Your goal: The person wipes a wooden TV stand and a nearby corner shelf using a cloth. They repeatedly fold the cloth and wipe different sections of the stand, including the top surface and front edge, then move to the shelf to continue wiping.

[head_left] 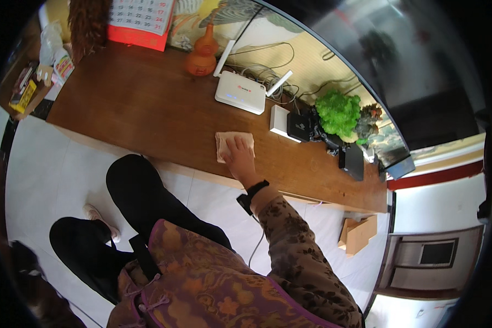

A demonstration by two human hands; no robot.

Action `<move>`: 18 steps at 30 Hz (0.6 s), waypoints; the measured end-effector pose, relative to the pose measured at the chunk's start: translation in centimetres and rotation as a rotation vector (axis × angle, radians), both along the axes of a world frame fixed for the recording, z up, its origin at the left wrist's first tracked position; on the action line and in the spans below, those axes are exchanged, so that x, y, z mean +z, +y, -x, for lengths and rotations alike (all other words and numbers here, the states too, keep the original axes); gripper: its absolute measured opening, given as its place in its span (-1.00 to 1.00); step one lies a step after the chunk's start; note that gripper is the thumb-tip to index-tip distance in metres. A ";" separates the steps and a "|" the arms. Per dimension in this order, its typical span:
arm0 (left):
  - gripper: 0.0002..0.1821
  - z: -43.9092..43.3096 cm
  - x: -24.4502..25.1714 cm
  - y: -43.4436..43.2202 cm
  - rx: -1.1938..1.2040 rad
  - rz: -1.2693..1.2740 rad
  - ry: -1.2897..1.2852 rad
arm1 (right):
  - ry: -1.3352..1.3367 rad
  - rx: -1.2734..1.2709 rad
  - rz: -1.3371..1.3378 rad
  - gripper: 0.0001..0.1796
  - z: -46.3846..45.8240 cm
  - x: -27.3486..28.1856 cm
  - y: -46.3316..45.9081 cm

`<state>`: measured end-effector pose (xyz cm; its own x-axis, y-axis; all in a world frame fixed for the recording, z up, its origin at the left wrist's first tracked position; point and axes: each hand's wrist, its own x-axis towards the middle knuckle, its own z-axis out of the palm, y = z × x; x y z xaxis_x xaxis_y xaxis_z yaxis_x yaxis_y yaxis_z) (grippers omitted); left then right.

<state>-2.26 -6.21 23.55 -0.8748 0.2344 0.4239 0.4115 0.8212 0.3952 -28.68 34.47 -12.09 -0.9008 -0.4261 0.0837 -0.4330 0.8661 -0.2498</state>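
My right hand [238, 156] lies on a folded pale pink cloth [223, 141], pressing it against the brown wooden tabletop [147, 110] near its front edge. The fingers are spread over the cloth, with the thumb toward its left side. A black strap with a small device [252, 194] and a cable sits around that wrist. Beyond the cloth stands a white router [240, 92] with two raised antennas. At the dim lower left rim a dark sleeve [45, 299] shows, but my left hand cannot be made out.
Along the back are an orange gourd [203, 55], loose cables [270, 80], a black box [298, 126], a green cabbage-shaped ornament [338, 112] and another black box [351, 162]. A television [393, 61] overhangs the right side. A cardboard box [358, 235] stands on the floor.
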 end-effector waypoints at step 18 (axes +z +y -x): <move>-0.30 -0.2 -4.8 14.0 -0.465 -0.115 -0.008 | -0.059 -0.071 -0.031 -0.38 -4.3 -0.2 3.8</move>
